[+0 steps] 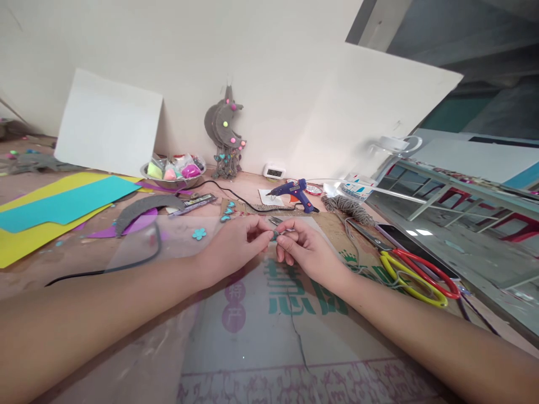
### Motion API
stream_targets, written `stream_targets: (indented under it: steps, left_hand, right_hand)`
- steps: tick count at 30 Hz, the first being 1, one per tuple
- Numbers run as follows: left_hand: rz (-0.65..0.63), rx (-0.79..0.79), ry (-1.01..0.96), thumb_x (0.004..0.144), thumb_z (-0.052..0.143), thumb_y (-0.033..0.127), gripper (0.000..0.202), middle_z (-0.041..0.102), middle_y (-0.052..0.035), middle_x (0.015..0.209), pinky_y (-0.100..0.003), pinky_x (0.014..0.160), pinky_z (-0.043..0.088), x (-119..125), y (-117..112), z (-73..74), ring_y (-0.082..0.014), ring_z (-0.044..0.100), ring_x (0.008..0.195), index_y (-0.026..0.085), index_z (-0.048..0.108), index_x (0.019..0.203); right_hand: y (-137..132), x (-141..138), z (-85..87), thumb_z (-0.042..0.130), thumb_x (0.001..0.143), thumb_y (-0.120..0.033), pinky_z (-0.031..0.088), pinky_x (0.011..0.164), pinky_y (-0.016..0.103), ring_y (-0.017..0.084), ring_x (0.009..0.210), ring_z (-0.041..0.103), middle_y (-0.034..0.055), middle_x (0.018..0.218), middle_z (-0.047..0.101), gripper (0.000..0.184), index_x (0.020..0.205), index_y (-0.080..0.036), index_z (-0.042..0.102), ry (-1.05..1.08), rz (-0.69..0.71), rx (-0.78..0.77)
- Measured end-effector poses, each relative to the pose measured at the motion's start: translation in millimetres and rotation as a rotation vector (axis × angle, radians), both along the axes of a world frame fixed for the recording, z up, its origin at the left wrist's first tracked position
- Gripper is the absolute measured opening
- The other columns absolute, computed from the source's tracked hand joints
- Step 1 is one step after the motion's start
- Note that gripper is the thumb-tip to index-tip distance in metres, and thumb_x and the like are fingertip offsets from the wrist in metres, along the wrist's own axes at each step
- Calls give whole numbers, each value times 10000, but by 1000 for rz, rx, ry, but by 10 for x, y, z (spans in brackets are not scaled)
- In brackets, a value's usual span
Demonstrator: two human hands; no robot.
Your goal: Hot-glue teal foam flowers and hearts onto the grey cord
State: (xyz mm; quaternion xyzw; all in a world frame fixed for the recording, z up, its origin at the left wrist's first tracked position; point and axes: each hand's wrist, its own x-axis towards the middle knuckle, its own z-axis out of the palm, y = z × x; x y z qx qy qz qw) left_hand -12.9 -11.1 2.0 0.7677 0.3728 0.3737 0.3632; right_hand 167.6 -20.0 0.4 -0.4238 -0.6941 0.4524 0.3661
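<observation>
My left hand [238, 244] and my right hand [307, 249] meet over the middle of the table, fingertips pinched together. Between them is a small teal piece [275, 236], mostly covered by the fingers, so its shape is hard to make out. A thin grey yarn strand [300, 336] trails below the hands across a clear plastic sheet [248, 348] over printed cardboard. To the left of my left hand lies a teal felt flower [199, 233]. Several teal hearts [228, 211] rest just beyond that hand. Metal tips of a tool [275, 220] show behind the fingers.
A blue glue gun [295, 193] stands behind the hands, its black cord running left. On the right are scissors [415, 275], a phone [415, 249], a grey yarn bundle [349, 209] and a clear jug [370, 165]. Felt sheets [63, 205] and a bowl [172, 182] sit left.
</observation>
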Motion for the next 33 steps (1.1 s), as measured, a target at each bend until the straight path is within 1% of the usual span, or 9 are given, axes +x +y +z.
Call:
stream_targets:
  steps: [5, 9, 12, 14, 18, 24, 28, 30, 33]
  left_hand:
    - [3, 21, 8, 836, 440, 257, 178, 612, 32, 662, -213, 565, 389, 2, 0, 14, -94, 513, 576, 182, 586, 768]
    - [7, 61, 44, 823, 451, 245, 172, 626, 23, 705, -224, 583, 392, 1, -1, 14, -108, 532, 629, 183, 605, 773]
    - [28, 37, 39, 812, 477, 259, 161, 623, 26, 716, -228, 593, 398, 4, 1, -5, -110, 540, 643, 188, 605, 881]
    - [37, 12, 36, 804, 495, 273, 190, 604, 35, 678, -229, 581, 398, 10, -1, -13, -109, 534, 618, 190, 592, 945]
    - [22, -16, 13, 800, 503, 278, 207, 581, 49, 625, -225, 565, 400, 27, -17, -3, -107, 532, 589, 188, 568, 975]
    - [-1, -13, 25, 808, 502, 301, 257, 606, 37, 667, -231, 591, 423, 12, -56, 23, -115, 547, 615, 190, 547, 1036]
    - [-19, -4, 17, 860, 428, 375, 309, 615, 8, 721, -250, 608, 430, -10, -53, 14, -134, 571, 667, 192, 555, 1074]
    - [-8, -15, -32, 884, 378, 413, 346, 607, -3, 724, -255, 619, 433, -11, -27, -10, -140, 575, 682, 189, 556, 1078]
    - [17, -73, -143, 902, 312, 455, 395, 598, -12, 729, -261, 632, 443, -11, 31, -51, -136, 567, 672, 179, 537, 1074]
  right_hand:
    - [-3, 2, 20, 526, 838, -395, 353, 461, 211, 77, 443, 439, -51, 546, 545, 227, 893, -193, 440, 2, -4, -7]
    - [-17, -6, 44, 521, 842, -394, 352, 466, 214, 78, 449, 439, -50, 546, 547, 214, 865, -195, 445, 2, -5, 2]
    - [-20, -11, 38, 521, 846, -381, 355, 472, 217, 80, 454, 445, -49, 548, 547, 202, 873, -194, 449, 3, -17, 24]
    - [-21, -11, 29, 528, 845, -367, 358, 474, 219, 81, 453, 446, -51, 550, 546, 196, 890, -193, 448, 12, -28, 39]
    - [-37, -10, 23, 532, 845, -359, 361, 479, 219, 80, 459, 443, -52, 545, 543, 191, 890, -192, 451, 9, -55, 93]
    - [-38, 3, 27, 519, 853, -360, 363, 480, 216, 80, 461, 441, -52, 545, 541, 186, 886, -193, 444, -3, -56, 126]
    - [-22, 14, 21, 509, 861, -349, 354, 473, 218, 82, 461, 443, -50, 558, 538, 177, 901, -194, 436, -5, -51, 130]
    - [-24, 16, 19, 507, 861, -356, 352, 475, 222, 84, 461, 441, -50, 558, 535, 181, 898, -196, 432, -7, -55, 129]
    - [-33, 15, 15, 503, 861, -371, 363, 486, 227, 86, 467, 440, -48, 560, 537, 189, 897, -199, 434, -15, -49, 125]
